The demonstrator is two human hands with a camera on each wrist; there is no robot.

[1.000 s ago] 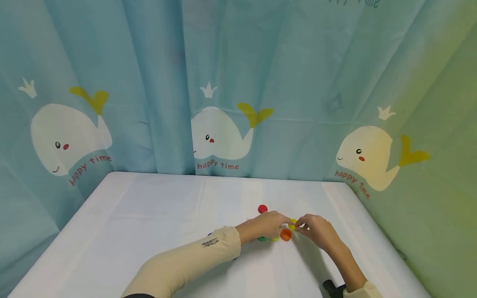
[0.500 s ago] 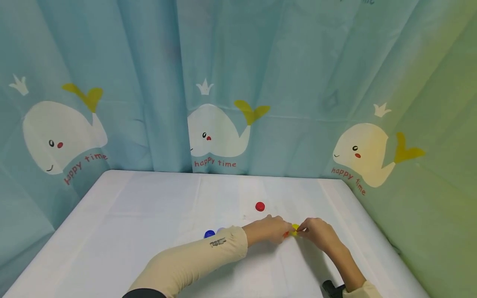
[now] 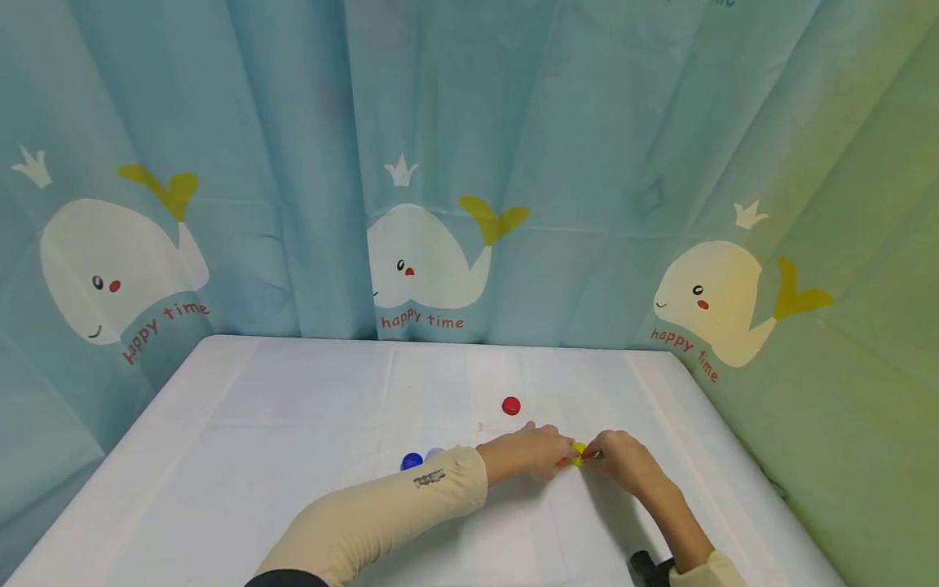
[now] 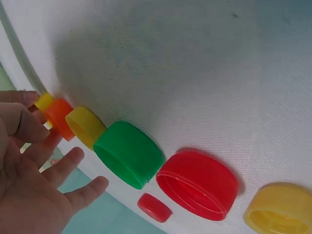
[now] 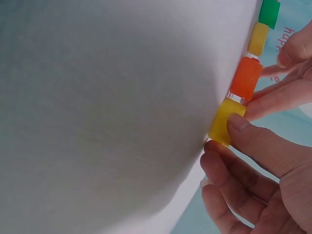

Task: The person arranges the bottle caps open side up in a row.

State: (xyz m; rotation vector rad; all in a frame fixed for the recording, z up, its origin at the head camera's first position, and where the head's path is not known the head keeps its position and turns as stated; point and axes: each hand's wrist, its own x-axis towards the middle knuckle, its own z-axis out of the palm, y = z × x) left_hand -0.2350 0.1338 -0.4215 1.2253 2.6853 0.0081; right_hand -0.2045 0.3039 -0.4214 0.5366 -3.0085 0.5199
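Observation:
Several bottle caps lie in a row on the white table. At its right end my right hand [image 3: 623, 461] holds a yellow bottle cap [image 5: 225, 121], thumb on its side and index finger at its end. Beside it is an orange bottle cap [image 5: 246, 78]; my left hand [image 3: 528, 451] reaches across to it, with fingers stretched behind it in the right wrist view. A second yellow cap [image 4: 86, 126], a green cap [image 4: 129, 155] and a large red cap [image 4: 197, 184] continue the row in the left wrist view. My left arm hides these in the head view.
A small red cap [image 3: 511, 406] lies apart, behind the row. Left of my sleeve are a dark blue cap [image 3: 412, 461] and a pale blue cap [image 3: 434, 452]. Another yellow cap [image 4: 280, 209] is near the left wrist view's corner. A whale-print curtain [image 3: 587, 163] hangs behind the table.
My left hand has moved slightly right and down, now covering most of the orange cap in the head view. The right hand stays by the yellow cap. The head view has shifted slightly.

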